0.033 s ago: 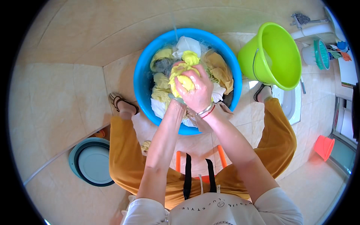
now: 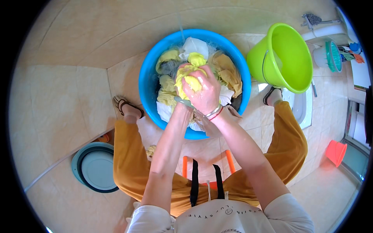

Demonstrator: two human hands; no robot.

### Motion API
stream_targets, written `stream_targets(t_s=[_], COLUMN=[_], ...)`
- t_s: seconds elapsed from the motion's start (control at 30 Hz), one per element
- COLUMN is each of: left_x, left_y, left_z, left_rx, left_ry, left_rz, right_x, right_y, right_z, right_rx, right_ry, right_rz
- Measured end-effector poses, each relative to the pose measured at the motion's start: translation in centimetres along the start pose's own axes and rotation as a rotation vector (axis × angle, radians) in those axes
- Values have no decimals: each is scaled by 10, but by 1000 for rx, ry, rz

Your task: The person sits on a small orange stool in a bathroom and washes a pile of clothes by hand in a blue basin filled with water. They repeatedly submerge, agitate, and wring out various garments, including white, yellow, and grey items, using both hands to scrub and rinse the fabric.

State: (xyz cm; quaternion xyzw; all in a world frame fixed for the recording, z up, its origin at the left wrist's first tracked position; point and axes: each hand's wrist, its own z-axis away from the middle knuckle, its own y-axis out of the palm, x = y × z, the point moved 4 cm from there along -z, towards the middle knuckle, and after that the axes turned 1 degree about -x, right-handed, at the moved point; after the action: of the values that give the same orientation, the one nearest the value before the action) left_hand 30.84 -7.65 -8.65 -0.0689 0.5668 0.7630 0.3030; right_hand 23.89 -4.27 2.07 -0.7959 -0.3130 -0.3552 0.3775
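Both my hands are closed together round a wet, bunched yellow cloth [image 2: 193, 82] above a large blue basin [image 2: 145, 105]. My right hand [image 2: 206, 92], with bracelets at its wrist, wraps over the cloth from the right. My left hand [image 2: 183, 66] grips it from the left, largely hidden by the cloth and the right hand; a pale green bangle [image 2: 184, 101] circles that wrist. Part of the cloth bulges out beyond my fingers. Beneath lie wet clothes in water: a white piece [image 2: 194, 46], a tan piece [image 2: 230, 73] and pale yellow ones [image 2: 167, 89].
A lime-green bucket [image 2: 258, 58] stands tilted right of the basin, beside a white floor basin [image 2: 305, 106]. At left lies a grey-green collapsible tub [image 2: 97, 169]. A thin stream of water [image 2: 181, 29] falls at the basin's far rim. A small red bucket [image 2: 336, 152] is far right.
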Motion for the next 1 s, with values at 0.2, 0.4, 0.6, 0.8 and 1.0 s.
stream_targets(t_s=[0.2, 0.4, 0.6, 0.8, 1.0], left_x=[-7, -6, -33, -31, -7], left_y=[-15, -16, -18, -17, -19], left_z=[-9, 16, 21, 27, 36], left_rx=[-125, -371, -242, -8, 198], left_ry=[95, -10, -103, 53, 43], left_rz=[-196, -616, -400, -1003, -1331], right_x=[-40, -127, -182, -125, -115], right_y=[16, 9, -48, -36, -4], right_z=[-2, 5, 21, 25, -2], right_rx=[23, 68, 45, 551, 557], right_ry=[119, 557, 751, 235, 298], right_rz=[-3, 117, -92, 498, 259])
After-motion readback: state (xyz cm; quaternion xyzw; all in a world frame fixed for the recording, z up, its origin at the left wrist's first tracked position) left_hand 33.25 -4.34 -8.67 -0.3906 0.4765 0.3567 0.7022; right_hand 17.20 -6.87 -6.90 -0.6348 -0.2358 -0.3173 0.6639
